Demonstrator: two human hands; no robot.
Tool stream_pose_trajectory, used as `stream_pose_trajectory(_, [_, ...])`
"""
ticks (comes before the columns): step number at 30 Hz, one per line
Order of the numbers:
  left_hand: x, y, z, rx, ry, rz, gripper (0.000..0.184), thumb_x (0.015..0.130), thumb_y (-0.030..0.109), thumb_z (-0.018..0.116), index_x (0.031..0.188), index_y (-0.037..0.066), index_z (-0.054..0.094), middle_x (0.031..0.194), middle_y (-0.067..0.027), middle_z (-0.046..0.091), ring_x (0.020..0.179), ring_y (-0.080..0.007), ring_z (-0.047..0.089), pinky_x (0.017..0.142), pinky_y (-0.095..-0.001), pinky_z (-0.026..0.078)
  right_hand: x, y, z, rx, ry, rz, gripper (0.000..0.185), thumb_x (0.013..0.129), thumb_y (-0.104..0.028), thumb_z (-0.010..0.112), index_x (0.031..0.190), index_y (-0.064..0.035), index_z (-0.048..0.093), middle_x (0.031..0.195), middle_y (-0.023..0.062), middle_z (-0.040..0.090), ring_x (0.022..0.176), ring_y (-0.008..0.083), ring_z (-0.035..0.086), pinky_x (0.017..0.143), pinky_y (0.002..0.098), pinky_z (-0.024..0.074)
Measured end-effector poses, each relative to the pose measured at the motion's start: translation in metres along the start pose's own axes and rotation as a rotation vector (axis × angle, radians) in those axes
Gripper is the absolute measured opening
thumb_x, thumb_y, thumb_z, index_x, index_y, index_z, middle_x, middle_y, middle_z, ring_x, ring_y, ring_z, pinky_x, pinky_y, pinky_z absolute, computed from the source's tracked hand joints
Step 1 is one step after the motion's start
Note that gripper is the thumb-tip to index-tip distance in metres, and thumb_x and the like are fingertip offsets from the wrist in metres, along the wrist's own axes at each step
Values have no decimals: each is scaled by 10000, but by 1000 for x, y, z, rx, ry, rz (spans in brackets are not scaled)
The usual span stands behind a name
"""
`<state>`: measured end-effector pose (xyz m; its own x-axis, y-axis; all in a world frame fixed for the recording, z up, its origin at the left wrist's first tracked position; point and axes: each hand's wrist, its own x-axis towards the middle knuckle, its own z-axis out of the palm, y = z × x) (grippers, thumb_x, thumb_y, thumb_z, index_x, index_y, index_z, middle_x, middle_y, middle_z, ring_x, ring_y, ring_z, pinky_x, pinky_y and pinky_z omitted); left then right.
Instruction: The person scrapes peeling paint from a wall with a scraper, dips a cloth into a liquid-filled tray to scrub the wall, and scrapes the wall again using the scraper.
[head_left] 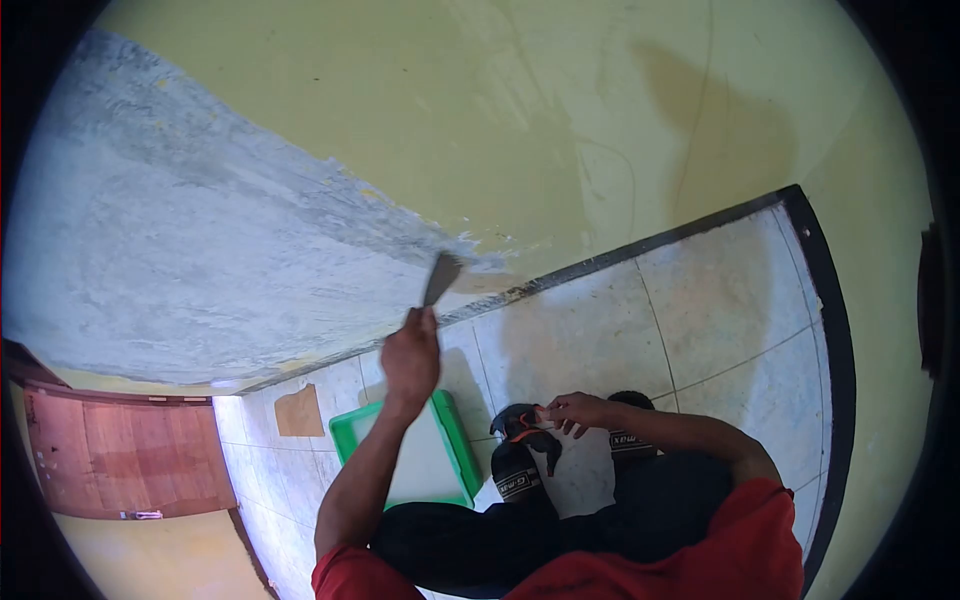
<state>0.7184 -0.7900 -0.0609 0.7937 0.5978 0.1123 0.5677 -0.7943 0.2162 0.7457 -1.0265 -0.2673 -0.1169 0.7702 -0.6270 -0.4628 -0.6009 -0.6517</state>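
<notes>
My left hand (411, 360) is closed around the handle of a putty knife (443, 277). The knife's dark, wide blade points up against the wall, at the lower edge where bare grey plaster (210, 235) meets yellow-green paint (440, 110). Low on the right, my right hand (578, 412) hangs beside a black sandal with orange trim (516, 422) on my foot. Its fingers are loosely bent and apart, and the fingertips are near or touching the sandal; I see no tool in them.
Behind my left forearm, a green-rimmed tray (458, 450) with a pale inside lies on the tiled floor (580, 310). A brown flat piece (298, 411) lies near the wall. Dark skirting (640, 246) runs along the wall's base. A reddish wooden door (130, 455) stands at left.
</notes>
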Motion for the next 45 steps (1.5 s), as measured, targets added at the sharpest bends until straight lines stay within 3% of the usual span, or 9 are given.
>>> stream_pose_trajectory(16, [-16, 0, 9, -278, -188, 29, 363, 998, 317, 349, 878, 16, 512, 723, -240, 596, 700, -461, 575, 611, -531, 420, -15, -83, 0, 123, 137, -227, 456, 922, -445, 519, 1167, -60, 527, 922, 78, 575, 825, 167, 590, 668, 314, 521])
stream_pose_trajectory(19, [-19, -10, 14, -548, -277, -8, 424, 1005, 391, 327, 934, 19, 517, 663, -85, 508, 584, -237, 506, 568, -392, 425, -36, -128, 14, 188, 193, -287, 526, 905, -510, 517, 1188, -67, 493, 913, 84, 571, 764, 163, 579, 637, 323, 511])
stream_pose_trajectory(21, [-25, 2, 9, -713, -345, -126, 487, 1007, 434, 273, 986, 21, 529, 691, -40, 460, 641, -151, 451, 654, -332, 441, -40, -152, 26, 228, 292, -281, 591, 915, -527, 481, 1276, -65, 404, 934, 105, 569, 777, 182, 587, 656, 320, 505])
stream_pose_trajectory(25, [-31, 6, 22, -1050, -442, -142, 645, 990, 524, 194, 1002, -21, 539, 740, -114, 537, 727, -216, 522, 719, -363, 432, -4, -174, 73, 205, 563, -491, 651, 917, -535, 467, 1340, -61, 329, 884, 102, 572, 751, 189, 579, 672, 322, 494])
stream_pose_trajectory(28, [-22, -5, 32, -1088, -392, -225, 704, 980, 559, 186, 1062, -45, 537, 860, -136, 570, 810, -223, 518, 817, -341, 426, 41, -181, 105, -59, 1106, -855, 595, 961, -432, 438, 1389, -54, 272, 785, 95, 570, 655, 145, 575, 565, 288, 474])
stream_pose_trajectory(33, [-34, -72, -32, -1032, -528, -167, 695, 974, 566, 239, 1310, 9, 483, 1139, -155, 588, 1099, -233, 520, 997, -348, 360, 39, -211, 156, 589, 789, -720, 480, 994, -238, 409, 1419, -75, 253, 780, 51, 545, 413, 85, 443, 367, 219, 350])
stream_pose_trajectory(35, [-75, -138, -22, -864, -124, -320, 404, 946, 319, 539, 1171, -12, 594, 1066, -148, 642, 964, -209, 597, 863, -324, 457, 45, -202, 177, 667, 821, -819, 485, 985, -206, 437, 1430, -114, 266, 839, 57, 547, 531, 85, 493, 441, 231, 417])
stream_pose_trajectory(39, [-207, -264, -1, -515, 274, -778, 299, 894, 231, 609, 1060, -18, 621, 1024, -138, 630, 899, -228, 597, 757, -328, 476, 90, -155, 201, 399, 948, -816, 458, 958, -190, 490, 1375, -89, 330, 630, 7, 473, 454, 57, 421, 385, 216, 344])
stream_pose_trajectory(45, [-341, -334, 66, -483, 202, -1444, 576, 868, 303, 638, 1255, -66, 425, 1238, -281, 417, 1076, -377, 482, 920, -421, 401, 161, -56, 183, -229, 805, -340, 368, 847, -366, 654, 874, -1, 610, 619, 37, 553, 504, 118, 514, 489, 297, 418])
